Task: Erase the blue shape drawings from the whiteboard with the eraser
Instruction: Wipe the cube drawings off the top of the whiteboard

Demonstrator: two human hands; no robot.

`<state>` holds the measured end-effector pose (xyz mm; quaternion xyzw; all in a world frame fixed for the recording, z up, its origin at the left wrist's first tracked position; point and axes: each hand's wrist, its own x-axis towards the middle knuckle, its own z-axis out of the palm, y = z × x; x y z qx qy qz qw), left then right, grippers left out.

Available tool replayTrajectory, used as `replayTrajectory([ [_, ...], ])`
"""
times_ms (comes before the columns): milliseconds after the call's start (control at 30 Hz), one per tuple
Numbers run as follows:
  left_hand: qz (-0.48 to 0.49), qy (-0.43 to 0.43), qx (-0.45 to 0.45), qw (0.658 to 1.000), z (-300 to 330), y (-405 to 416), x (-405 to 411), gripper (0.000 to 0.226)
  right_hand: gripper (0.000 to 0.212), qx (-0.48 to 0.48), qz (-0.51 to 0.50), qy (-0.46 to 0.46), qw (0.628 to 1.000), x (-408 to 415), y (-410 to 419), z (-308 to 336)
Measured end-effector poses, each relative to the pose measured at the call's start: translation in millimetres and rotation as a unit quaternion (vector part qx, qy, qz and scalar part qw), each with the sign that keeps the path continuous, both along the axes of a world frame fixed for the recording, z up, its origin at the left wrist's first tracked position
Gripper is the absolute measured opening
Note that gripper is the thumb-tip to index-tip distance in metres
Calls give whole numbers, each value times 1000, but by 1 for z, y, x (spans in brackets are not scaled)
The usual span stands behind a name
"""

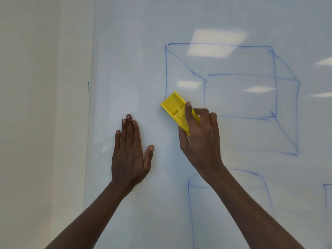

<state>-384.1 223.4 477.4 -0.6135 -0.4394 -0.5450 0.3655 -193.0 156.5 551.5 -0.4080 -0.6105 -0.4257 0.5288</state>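
**Eraser at cube's lower left corner; most drawings intact**

Eraser [175,106]: yellow plastic block, long axis tilted toward 11 o'clock, lying against the whiteboard [140,51] just below the end of the cube's left vertical line.

Right hand [199,139]: grip closed around the eraser's lower half, forefinger laid along its back, thumb at the near edge. Probably held so to press the pad flat while leaving the wrist free to sweep.

Cube drawing [233,97]: blue outline, at 1 to 3 o'clock of the eraser. Lines near the eraser, along the lower left, look faint or gone; the rest stands, so the task appears to be at an early stage.

Cylinder drawing [190,203]: blue, at 5 o'clock of the eraser, partly behind the right forearm, apparently untouched.

Further blue line [326,194]: at the frame's right edge, shape not identifiable.

Left hand [130,155]: at 8 o'clock of the eraser, fingers straight, palm flat on bare board, holding nothing; likely a brace.

Surface: glossy, upright, carrying reflections of ceiling lights [215,42].

Room: plain pale wall [36,105] at 9 o'clock, past the board's left edge.
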Motion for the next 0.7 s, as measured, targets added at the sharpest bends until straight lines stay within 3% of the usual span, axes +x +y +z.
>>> replayTrajectory([
  [133,3,-1,-3,1000,0,1,0,79,63,-1,1,-23,1000,-19,5,29],
  [300,3,1,-1,1000,-1,1,-1,78,63,-16,2,-79,997,-13,4,7],
  [500,8,1,-5,1000,-1,1,0,79,62,0,-1,-45,999,25,2,19],
  [700,9,2,-4,1000,-1,1,0,79,66,-3,2,-73,997,-5,7,53],
])
